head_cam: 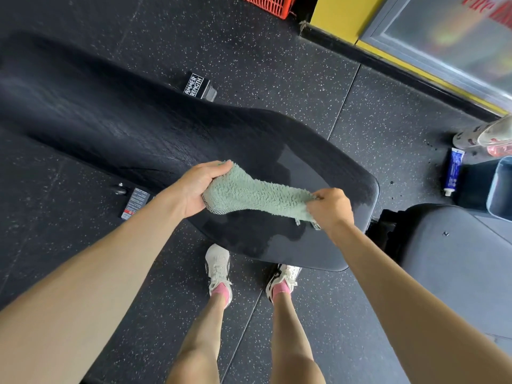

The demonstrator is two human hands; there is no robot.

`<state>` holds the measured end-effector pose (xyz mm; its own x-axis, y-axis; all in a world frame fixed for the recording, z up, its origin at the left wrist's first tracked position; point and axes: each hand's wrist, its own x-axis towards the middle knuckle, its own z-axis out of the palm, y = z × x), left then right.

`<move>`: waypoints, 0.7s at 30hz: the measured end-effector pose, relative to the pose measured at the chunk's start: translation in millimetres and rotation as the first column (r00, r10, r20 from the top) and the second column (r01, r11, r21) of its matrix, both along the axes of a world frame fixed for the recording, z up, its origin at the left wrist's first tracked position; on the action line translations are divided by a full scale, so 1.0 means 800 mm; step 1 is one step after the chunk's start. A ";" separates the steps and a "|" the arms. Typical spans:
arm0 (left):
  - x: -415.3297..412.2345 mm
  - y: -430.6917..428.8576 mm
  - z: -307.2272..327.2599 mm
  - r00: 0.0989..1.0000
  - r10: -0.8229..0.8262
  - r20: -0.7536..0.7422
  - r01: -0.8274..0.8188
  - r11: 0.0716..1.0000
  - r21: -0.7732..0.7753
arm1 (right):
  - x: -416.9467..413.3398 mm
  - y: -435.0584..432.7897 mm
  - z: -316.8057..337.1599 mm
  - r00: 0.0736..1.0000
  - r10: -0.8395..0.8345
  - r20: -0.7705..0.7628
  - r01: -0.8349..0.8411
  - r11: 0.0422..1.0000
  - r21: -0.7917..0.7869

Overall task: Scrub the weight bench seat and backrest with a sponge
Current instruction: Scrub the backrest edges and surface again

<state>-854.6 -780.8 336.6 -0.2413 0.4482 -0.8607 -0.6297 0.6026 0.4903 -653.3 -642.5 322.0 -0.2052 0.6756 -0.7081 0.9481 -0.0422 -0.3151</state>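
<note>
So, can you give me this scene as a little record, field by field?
person: stands at the bench in white shoes and pink socks
left hand: grips one end of the green sponge cloth
right hand: pinches the other end
cloth position: stretched between both hands, above the backrest
backrest surface: black, wet patches near its wide end
seat: dark pad to the right, no hand on it
floor: speckled rubber, with a blue tube and a red basket
</note>
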 end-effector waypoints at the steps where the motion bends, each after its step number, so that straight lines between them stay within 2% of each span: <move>1: 0.000 0.000 0.004 0.997 -0.049 0.058 0.047 0.998 0.039 | 0.000 -0.002 -0.002 1.000 -0.011 0.002 0.011 0.996 0.084; 3: 0.005 0.001 0.011 0.973 -0.171 0.156 0.153 0.980 0.125 | -0.001 -0.004 0.002 0.999 -0.046 0.007 0.044 0.978 0.203; 5: 0.014 0.004 0.016 0.922 -0.316 0.222 0.269 0.938 0.219 | -0.005 -0.004 0.006 0.989 -0.147 -0.022 0.149 0.977 0.151; 7: 0.023 0.008 0.021 0.862 -0.432 0.263 0.352 0.886 0.301 | -0.012 -0.006 0.010 0.935 -0.331 -0.124 0.327 0.943 -0.054; 8: 0.027 0.011 0.022 0.839 -0.467 0.280 0.372 0.867 0.331 | -0.016 -0.007 0.013 0.876 -0.455 -0.162 0.426 0.886 -0.183; 10: 0.035 0.016 0.023 0.802 -0.514 0.303 0.403 0.841 0.361 | -0.023 -0.006 0.015 0.707 -0.681 -0.191 0.567 0.707 -0.423; 11: 0.039 0.018 0.024 0.777 -0.550 0.305 0.432 0.819 0.376 | -0.024 -0.006 0.014 0.635 -0.748 -0.194 0.595 0.634 -0.494; 12: 0.044 0.021 0.024 0.740 -0.602 0.299 0.480 0.785 0.392 | -0.025 -0.007 0.015 0.607 -0.765 -0.213 0.587 0.613 -0.528; 13: 0.048 0.022 0.026 0.685 -0.670 0.286 0.543 0.731 0.413 | -0.025 -0.009 0.015 0.603 -0.761 -0.241 0.570 0.622 -0.537; 15: 0.054 0.025 0.028 0.541 -0.801 0.256 0.665 0.593 0.453 | -0.022 -0.013 0.010 0.665 -0.684 -0.301 0.475 0.698 -0.536; 16: 0.056 0.027 0.030 0.490 -0.837 0.246 0.705 0.546 0.453 | -0.020 -0.016 0.007 0.707 -0.634 -0.312 0.418 0.731 -0.539; 17: 0.057 0.028 0.031 0.479 -0.847 0.229 0.730 0.530 0.432 | -0.020 -0.019 0.004 0.747 -0.587 -0.313 0.362 0.753 -0.549; 21: 0.049 0.031 0.028 0.651 -0.759 -0.024 0.737 0.623 0.261 | -0.021 -0.028 0.008 0.852 -0.399 -0.338 0.172 0.824 -0.540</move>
